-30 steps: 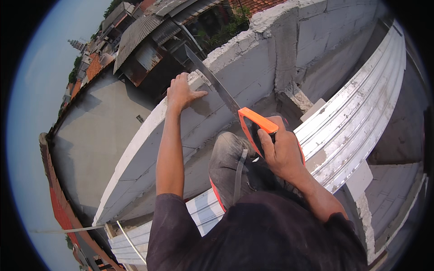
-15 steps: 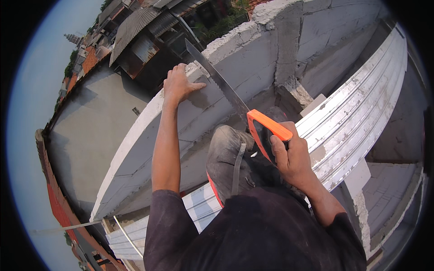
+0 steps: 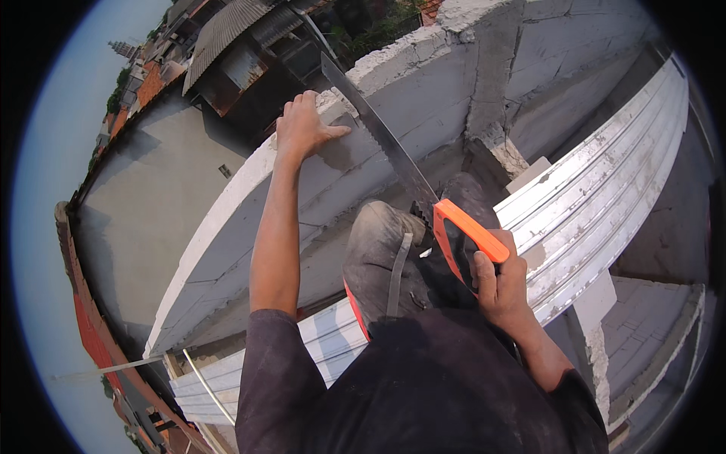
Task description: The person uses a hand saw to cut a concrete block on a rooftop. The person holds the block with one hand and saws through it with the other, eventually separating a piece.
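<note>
One orange-handled handsaw (image 3: 413, 178) in the grasp of the right hand (image 3: 501, 286), with blade slanting up-left across the top edge of a pale block wall (image 3: 431, 98), beside the left hand (image 3: 302, 130), clasped over that edge.

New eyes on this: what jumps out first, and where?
First, the orange-and-black saw handle in the right hand, right of centre; its long grey steel blade slants up-left across the top of a pale grey block wall. Then the left hand, resting on that wall's edge, upper left. A silvery ribbed metal sheet runs up the right side.
</note>
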Demonstrator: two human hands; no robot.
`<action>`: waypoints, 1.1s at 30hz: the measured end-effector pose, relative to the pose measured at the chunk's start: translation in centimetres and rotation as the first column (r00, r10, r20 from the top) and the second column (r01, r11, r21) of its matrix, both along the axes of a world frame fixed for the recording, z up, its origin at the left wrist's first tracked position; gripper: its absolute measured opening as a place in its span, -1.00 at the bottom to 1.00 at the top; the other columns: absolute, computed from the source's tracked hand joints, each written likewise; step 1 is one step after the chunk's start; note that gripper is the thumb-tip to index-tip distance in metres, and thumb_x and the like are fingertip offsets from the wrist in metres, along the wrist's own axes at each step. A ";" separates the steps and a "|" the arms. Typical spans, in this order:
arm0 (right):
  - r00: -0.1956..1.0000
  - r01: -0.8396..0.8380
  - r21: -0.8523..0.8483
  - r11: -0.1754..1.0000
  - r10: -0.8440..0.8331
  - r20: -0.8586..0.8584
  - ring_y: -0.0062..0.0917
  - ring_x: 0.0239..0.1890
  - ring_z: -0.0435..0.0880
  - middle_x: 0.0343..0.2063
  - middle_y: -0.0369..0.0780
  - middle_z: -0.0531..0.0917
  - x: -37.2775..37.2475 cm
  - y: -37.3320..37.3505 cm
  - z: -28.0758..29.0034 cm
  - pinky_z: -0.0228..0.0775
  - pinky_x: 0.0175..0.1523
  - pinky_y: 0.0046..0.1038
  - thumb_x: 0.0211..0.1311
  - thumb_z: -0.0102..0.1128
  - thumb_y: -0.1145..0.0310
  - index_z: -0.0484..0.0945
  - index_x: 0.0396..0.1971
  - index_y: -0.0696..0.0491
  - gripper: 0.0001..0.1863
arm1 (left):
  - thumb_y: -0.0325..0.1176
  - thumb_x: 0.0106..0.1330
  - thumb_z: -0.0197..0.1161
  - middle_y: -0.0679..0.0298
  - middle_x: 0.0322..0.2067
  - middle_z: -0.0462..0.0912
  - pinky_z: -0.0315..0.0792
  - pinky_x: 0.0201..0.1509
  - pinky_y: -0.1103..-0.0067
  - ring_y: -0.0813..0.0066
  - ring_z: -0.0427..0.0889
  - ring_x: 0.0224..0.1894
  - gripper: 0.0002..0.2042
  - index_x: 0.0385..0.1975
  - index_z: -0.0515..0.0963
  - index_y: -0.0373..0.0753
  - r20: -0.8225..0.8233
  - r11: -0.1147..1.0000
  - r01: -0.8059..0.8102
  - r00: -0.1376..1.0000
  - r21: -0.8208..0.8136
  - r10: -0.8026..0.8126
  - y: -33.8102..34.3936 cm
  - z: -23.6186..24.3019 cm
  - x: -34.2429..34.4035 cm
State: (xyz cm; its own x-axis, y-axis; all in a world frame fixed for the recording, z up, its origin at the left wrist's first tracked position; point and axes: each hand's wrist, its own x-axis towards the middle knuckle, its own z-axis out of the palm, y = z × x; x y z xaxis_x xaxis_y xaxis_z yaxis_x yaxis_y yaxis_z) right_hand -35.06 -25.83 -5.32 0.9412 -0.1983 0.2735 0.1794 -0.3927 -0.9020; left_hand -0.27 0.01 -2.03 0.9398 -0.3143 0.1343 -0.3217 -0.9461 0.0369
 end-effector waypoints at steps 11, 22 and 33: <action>0.996 0.017 -0.013 1.000 -0.018 -0.093 0.01 -0.44 0.72 -0.52 0.04 0.66 9.9 1.8 1.7 0.46 -0.34 -0.14 0.60 0.18 0.27 0.50 -0.03 0.21 -0.73 | 0.17 -0.08 0.70 0.06 0.20 0.65 0.49 0.36 0.14 0.03 0.58 0.30 -0.04 0.31 0.50 -0.26 -0.006 1.000 0.000 1.000 0.012 0.000 -0.8 1.2 0.0; 0.993 0.037 0.059 0.998 -0.043 0.107 0.05 -0.52 0.67 -0.63 0.03 0.60 12.3 2.3 0.6 0.42 -0.38 -0.11 0.59 0.20 0.26 0.47 -0.06 0.18 -0.73 | 0.18 -0.09 0.69 0.04 0.24 0.63 0.49 0.36 0.16 0.02 0.56 0.33 0.00 0.36 0.47 -0.27 0.001 1.000 0.012 1.000 0.012 -0.012 -1.2 1.0 0.1; 1.000 0.016 0.123 0.992 -0.018 0.015 -0.04 -0.35 0.77 -0.30 0.03 0.69 5.2 2.4 -4.5 0.54 -0.25 -0.21 0.57 0.18 0.37 0.52 0.02 0.22 -0.77 | 0.20 -0.09 0.70 0.02 0.25 0.62 0.49 0.34 0.09 0.00 0.55 0.32 0.02 0.35 0.47 -0.30 -0.016 1.000 0.010 1.000 0.028 -0.009 -1.0 0.5 0.8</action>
State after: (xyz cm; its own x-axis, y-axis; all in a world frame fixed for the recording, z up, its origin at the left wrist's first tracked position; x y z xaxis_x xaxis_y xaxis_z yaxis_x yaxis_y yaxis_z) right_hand -29.84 -23.45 -9.84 0.9331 -0.2472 0.2613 0.1887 -0.2819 -0.9407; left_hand 0.49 -1.03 -1.57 0.9385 -0.3269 0.1107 -0.3305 -0.9437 0.0150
